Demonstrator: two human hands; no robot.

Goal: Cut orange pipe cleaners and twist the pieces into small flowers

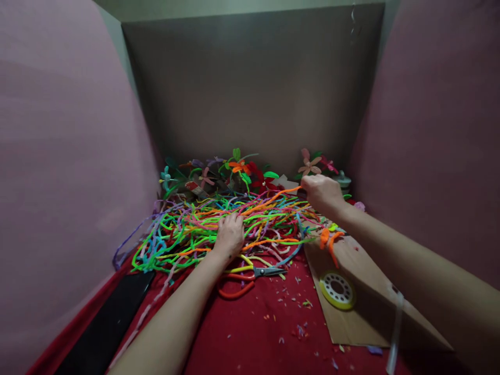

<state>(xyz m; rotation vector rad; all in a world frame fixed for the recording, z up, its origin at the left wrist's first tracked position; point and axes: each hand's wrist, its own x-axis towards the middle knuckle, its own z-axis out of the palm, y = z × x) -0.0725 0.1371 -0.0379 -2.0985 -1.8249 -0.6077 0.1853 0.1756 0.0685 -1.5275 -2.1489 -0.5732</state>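
Note:
A large tangle of fuzzy pipe cleaners [191,229] in many bright colours spreads across the red cloth. My left hand [230,234] presses into the middle of it, fingers curled down over several strands; the fingertips are hidden. My right hand [321,191] is raised at the pile's far right, its fingers closed on the end of an orange pipe cleaner [279,194]. That strand runs left, back into the pile. Just below my left hand lie scissors [236,286] with red and yellow handles, blades pointing right.
Pipe-cleaner flowers [240,167] stand along the back by a grey panel [253,88]. At right, a cardboard sheet [363,328] carries a yellow tape roll [338,290] and an orange piece [331,244]. A black flat object [105,323] lies left. Fuzz scraps dot the red cloth [250,338].

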